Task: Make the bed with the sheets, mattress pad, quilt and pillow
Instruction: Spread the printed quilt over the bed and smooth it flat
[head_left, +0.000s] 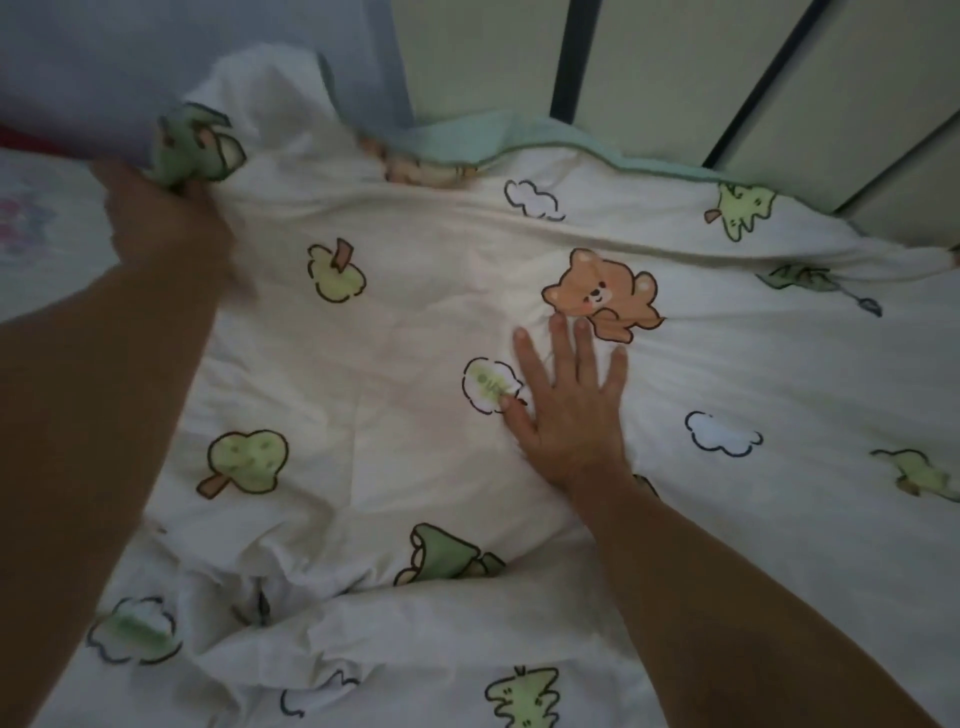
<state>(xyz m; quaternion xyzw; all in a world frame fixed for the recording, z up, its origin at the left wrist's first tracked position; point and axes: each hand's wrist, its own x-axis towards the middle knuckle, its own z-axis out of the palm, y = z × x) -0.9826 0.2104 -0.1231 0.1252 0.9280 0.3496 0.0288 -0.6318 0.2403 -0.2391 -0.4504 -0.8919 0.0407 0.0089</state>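
Across nearly the whole view, a white quilt (415, 322), printed with green trees, outlined clouds and a brown bear (602, 299), spread over the bed and wrinkled, with deeper folds along the near edge and one long ridge running left to right across the far part. Along the far edge, a pale green border (550, 137) turned up against the pale wall (483, 47) and the dark bars (571, 52) at far right. At far left, the left hand (161, 218), blurred, fingers curled round a bunched corner of the quilt, with the gathered cloth standing up above the knuckles. Near the middle, the right hand (569, 415) flat on the quilt, palm down, fingers straight and spread, gripping nothing, fingertips just beside the bear and thumb on a rounded green print. Both forearms bare, reaching in from the near edge. Beyond the left hand, a plain purple-blue cloth (130, 57); nearer, at the left edge, a strip of lighter sheet (36, 270) with a faint pink and purple pattern, too blurred to read.
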